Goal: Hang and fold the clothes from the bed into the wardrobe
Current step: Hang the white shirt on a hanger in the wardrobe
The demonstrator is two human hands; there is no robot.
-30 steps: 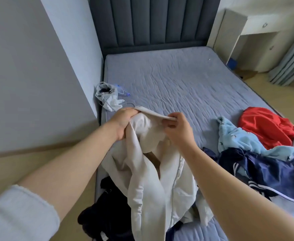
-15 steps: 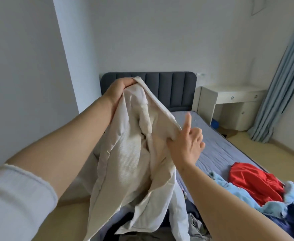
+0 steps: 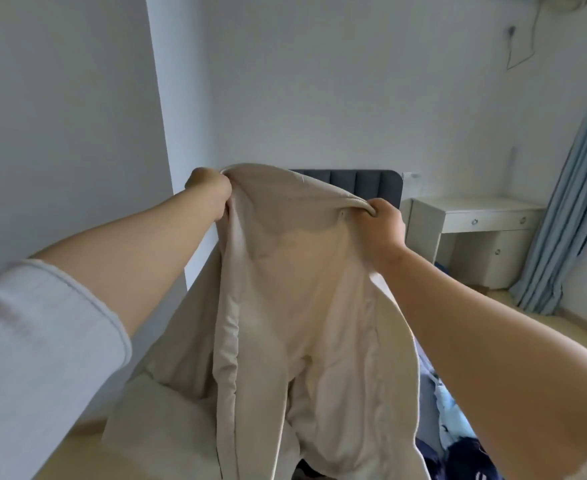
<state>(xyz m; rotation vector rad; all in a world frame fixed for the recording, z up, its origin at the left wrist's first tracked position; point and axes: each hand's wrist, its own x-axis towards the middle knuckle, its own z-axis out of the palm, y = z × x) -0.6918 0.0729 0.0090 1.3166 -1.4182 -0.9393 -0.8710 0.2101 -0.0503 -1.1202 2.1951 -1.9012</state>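
A person's left hand (image 3: 212,192) and right hand (image 3: 384,225) each hold a tight grip on the top edge of a cream padded fabric jacket (image 3: 285,306), lifted above the bed's dark grey upholstered headboard (image 3: 371,183).

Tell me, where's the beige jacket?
The beige jacket hangs centre of the head view, gripped at its top by the left hand and right hand, before the headboard.

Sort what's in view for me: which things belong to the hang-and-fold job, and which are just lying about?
Part of the job:
- cream jacket, gripped at its top edge by the left hand and the right hand
- light blue and navy clothes at lower right

Just lying about:
- white desk
- blue curtain
- dark headboard
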